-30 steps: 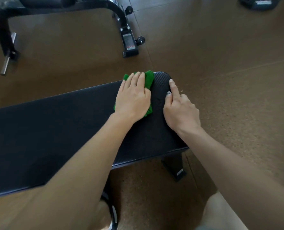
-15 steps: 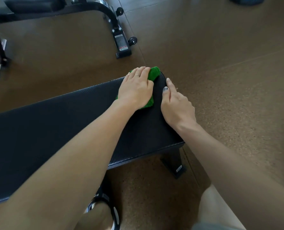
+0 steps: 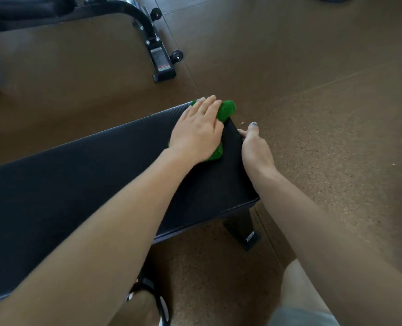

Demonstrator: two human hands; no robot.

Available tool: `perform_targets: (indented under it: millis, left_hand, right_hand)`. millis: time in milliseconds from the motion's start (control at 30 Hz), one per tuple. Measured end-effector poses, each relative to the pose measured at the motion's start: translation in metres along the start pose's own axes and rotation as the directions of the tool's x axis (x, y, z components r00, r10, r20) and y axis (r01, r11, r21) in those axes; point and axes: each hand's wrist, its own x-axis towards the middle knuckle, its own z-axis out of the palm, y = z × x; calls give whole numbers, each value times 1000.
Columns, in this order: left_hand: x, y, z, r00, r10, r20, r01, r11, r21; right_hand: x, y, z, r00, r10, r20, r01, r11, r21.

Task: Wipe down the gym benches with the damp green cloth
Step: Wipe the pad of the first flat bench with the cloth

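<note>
The left hand (image 3: pixel 199 135) lies flat with straight fingers on the green cloth (image 3: pixel 226 111) and presses it onto the far end corner of the bench (image 3: pixel 89 175). The right hand (image 3: pixel 254 149) holds the end edge of the pad, its thumb on top and its fingers curled over the side, out of sight.

To do this step well, the person should keep the palm flat, push the cloth fully over the rounded corner and down the end edge, and let the right hand steady the bench.

The cloth is bunched, so it has no clear direction. The long axis of the bench runs from lower left to the right end under the hands.
</note>
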Motion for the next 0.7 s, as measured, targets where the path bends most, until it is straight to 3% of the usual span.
perform_targets:
  millis: [133, 300, 400, 533, 700]
  left_hand:
    - [20, 10, -1, 999, -37, 13, 37, 999, -1]
    - [-94, 26, 10, 991, 132, 21, -132, 991, -8]
    - [-128, 30, 17, 982, 183, 40, -185, 981, 52]
    - [-72, 25, 16, 979, 204, 14, -204, 979, 12]
    - [0, 33, 16, 996, 92, 5, -92, 996, 15]
  right_hand:
    - [-7, 1, -1, 1000, 20, -11, -19, 996, 92]
    - [-13, 14, -20, 994, 52, 101, -82, 944, 321]
    - [-28, 43, -18, 988, -90, 127, 53, 964, 262]
    - [-38, 55, -5, 993, -119, 10, 111, 947, 300]
    - [-37, 51, -7, 991, -132, 33, 115, 940, 322]
